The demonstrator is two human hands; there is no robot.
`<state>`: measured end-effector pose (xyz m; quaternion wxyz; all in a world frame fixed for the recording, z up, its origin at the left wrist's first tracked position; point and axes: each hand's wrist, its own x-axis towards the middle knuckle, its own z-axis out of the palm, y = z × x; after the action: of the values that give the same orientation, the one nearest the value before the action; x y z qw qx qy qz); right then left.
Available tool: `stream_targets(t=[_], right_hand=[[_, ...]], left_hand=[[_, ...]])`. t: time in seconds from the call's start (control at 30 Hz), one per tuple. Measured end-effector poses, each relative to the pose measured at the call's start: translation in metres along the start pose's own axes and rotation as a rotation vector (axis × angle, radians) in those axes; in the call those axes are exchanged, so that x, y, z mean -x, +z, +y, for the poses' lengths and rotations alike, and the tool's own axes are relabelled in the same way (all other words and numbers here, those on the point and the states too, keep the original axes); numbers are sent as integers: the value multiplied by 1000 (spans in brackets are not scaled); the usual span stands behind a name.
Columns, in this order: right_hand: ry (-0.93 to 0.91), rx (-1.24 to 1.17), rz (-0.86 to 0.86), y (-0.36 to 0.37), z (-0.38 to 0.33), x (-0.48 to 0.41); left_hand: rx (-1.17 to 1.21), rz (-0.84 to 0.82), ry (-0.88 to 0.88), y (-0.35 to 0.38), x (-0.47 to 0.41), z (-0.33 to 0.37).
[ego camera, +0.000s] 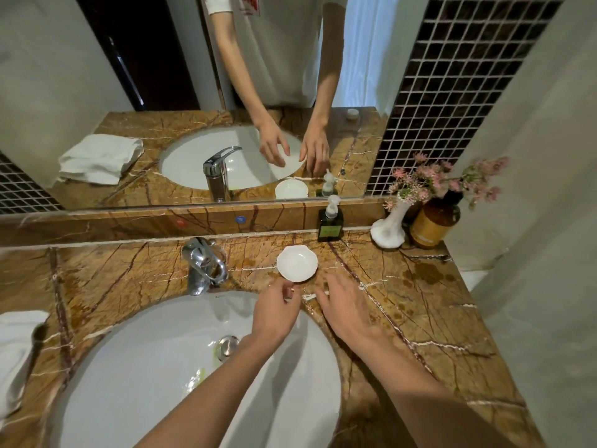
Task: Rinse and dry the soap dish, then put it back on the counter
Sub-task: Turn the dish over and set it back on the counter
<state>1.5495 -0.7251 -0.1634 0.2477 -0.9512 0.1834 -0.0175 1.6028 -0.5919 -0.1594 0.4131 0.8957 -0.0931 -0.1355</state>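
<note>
Soap dish [297, 263] sits upright on the counter [420, 305], between faucet [204, 265] and soap pump bottle [330, 223], just behind the sink [135, 367] rim. Left hand [274, 313] has fingers curled at the dish's near edge; touching or just short, can't tell. Right hand [344, 312] is spread flat, empty, just beside it.

Risk: glossy scalloped dish slips from a thin edge pinch, chips on stone or basin.

Towel [14, 350] cut off at left. Left fingertips hidden. Dish wetness unreadable.
</note>
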Motion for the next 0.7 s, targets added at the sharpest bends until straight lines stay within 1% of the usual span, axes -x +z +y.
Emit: stream_targets(t=[0.1, 0.23, 0.37, 0.5, 0.7], right_hand=[[-37, 45, -42, -7, 4, 23], [-105, 100, -44, -21, 9, 63], [-89, 74, -61, -38, 23, 109], [-99, 65, -78, -51, 44, 157], [-76, 121, -42, -69, 72, 221]], left_hand=[[-93, -38, 107, 2, 22, -5], [-412, -122, 291, 3, 59, -8], [-608, -172, 318, 8, 110, 0], [-677, -157, 323, 15, 163, 12], [-671, -157, 346, 27, 228, 25]])
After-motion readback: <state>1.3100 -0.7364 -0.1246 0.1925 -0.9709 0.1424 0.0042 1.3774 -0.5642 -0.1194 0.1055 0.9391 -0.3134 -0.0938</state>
